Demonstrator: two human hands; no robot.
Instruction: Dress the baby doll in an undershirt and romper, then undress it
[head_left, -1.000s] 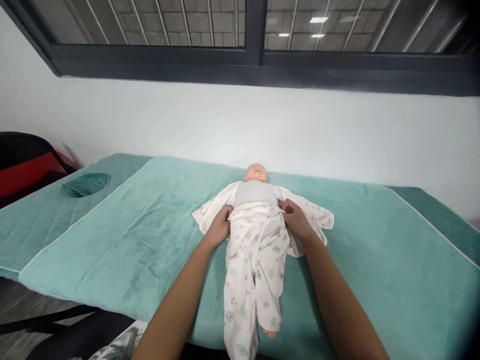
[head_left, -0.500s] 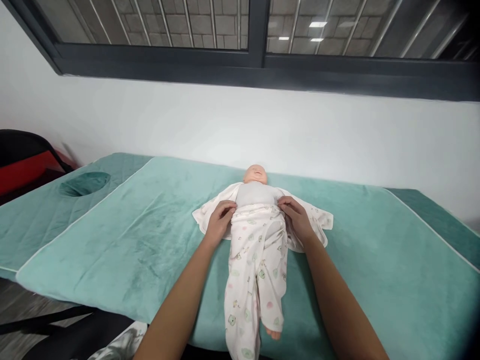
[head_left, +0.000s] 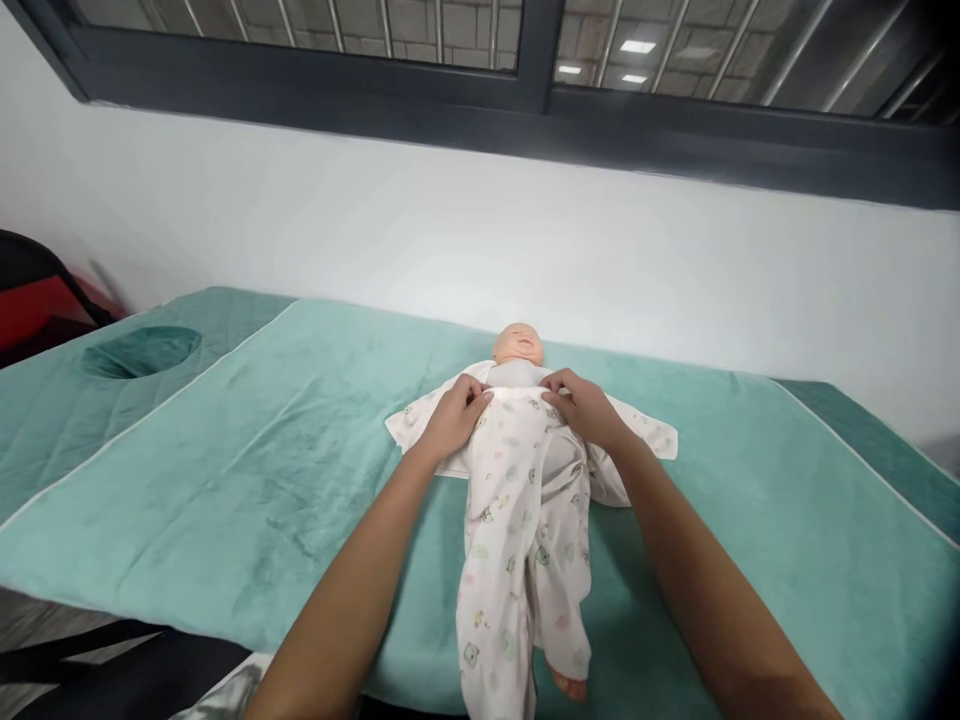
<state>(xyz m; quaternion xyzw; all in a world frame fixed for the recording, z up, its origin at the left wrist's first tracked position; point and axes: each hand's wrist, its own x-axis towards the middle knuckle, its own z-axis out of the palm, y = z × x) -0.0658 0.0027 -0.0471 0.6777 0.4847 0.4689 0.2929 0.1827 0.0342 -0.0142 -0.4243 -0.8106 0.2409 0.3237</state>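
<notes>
A baby doll (head_left: 519, 345) lies on its back on the green bed cover, head toward the wall. It wears white patterned pants (head_left: 510, 500), and one bare foot shows at the right leg's end; the other leg runs out of view at the bottom. My left hand (head_left: 459, 412) pinches the left side of the waistband, and my right hand (head_left: 583, 405) pinches its right side, both at the doll's chest. Beneath the doll a white patterned top (head_left: 646, 428) is spread open, sleeves out to both sides.
The massage bed (head_left: 225, 450) has a face hole (head_left: 142, 352) at its left end. A white wall (head_left: 420, 220) and a dark window frame (head_left: 315, 85) stand behind it. At the far left is a red and black chair (head_left: 37, 300).
Both hands have drawn the waistband up from the doll's belly to its chest, covering more of the pale torso. The view has tilted and shifted slightly.
</notes>
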